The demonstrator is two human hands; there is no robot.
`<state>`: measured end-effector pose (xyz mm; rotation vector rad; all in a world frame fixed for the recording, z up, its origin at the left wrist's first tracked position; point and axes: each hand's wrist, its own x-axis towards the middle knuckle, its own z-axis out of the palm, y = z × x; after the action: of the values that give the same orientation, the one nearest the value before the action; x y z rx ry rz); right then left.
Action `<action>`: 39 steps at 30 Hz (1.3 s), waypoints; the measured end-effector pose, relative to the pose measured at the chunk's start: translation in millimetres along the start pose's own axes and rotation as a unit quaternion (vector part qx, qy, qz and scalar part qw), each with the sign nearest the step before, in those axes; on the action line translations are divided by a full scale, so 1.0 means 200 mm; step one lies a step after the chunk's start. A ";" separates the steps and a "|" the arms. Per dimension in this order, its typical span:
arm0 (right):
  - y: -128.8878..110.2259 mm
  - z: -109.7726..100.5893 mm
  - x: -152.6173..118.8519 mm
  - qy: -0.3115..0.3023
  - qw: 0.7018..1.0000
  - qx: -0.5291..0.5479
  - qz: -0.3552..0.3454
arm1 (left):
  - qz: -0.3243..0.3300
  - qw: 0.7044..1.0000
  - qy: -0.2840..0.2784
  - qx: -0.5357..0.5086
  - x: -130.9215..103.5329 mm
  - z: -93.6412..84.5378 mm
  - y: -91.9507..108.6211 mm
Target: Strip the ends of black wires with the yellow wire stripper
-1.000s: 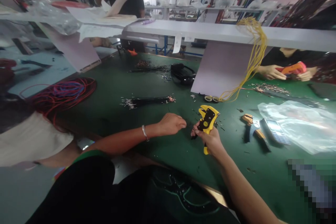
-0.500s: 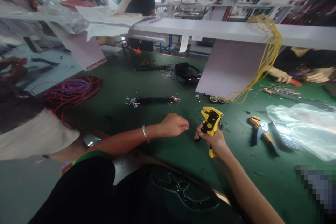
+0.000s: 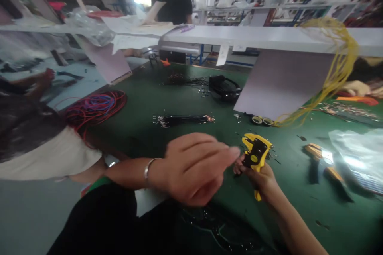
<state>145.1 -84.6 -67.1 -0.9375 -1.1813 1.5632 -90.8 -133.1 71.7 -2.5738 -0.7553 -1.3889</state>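
My left hand (image 3: pixel 197 169) is raised close to the camera, fingers curled and thumb pressed against the forefinger. Whatever lies in that pinch, if anything, is too small to make out. In my right hand (image 3: pixel 266 181) is a yellow-and-black wire stripper (image 3: pixel 256 156), held upright with its jaws pointing left, close to my left fingertips. Beyond both hands a bundle of black wires (image 3: pixel 185 119) lies on the green tabletop (image 3: pixel 140 139), bare copper showing at its right end. Small dark scraps (image 3: pixel 273 154) lie behind the stripper.
At right are an orange-handled tool (image 3: pixel 326 161) and a plastic bag (image 3: pixel 353 143). Two tape rolls (image 3: pixel 262 120) stand below the shelf panel (image 3: pixel 278 83). Yellow wires (image 3: pixel 344 63) hang from the shelf. Red and blue wires (image 3: pixel 98 105) lie coiled at left. Co-workers are on both sides and opposite.
My left hand has come up and nearer the camera, looking much larger. The right hand keeps hold of the wire stripper. The whole view has shifted, with things appearing further right.
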 end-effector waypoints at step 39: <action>-0.11 -0.19 -0.46 0.086 0.982 0.116 0.119 | -0.486 0.517 -0.513 -0.483 -0.22 0.82 -0.24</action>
<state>210.5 -160.7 -51.4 -1.0626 -0.7687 1.7268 -10.5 -52.4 -64.5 -4.0831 -2.4600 0.3443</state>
